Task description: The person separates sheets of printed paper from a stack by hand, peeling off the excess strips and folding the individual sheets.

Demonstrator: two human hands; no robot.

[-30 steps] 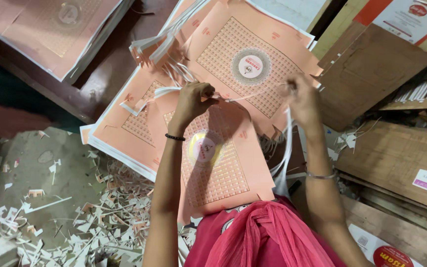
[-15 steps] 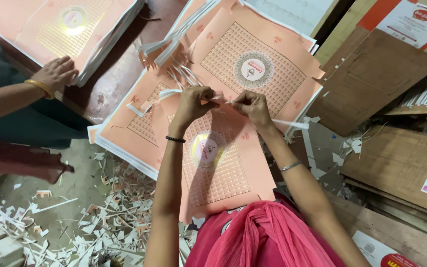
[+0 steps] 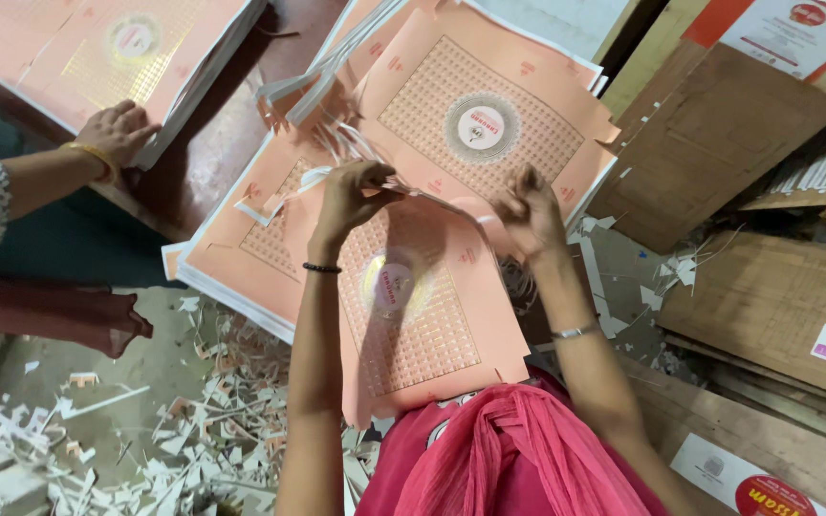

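Between both sets of fingertips, the top edge of a pink die-cut sheet (image 3: pixel 413 315) sits pinched: left hand (image 3: pixel 351 196) & right hand (image 3: pixel 528 210) clamped on it, over the pink stack (image 3: pixel 241 248). Judging by floor scraps (image 3: pixel 193 449), some stripping's done; stacks left.

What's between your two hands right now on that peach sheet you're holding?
In the head view, the left hand and right hand both grip the top edge of the peach printed sheet. Between them runs that edge and a thin white trim strip.
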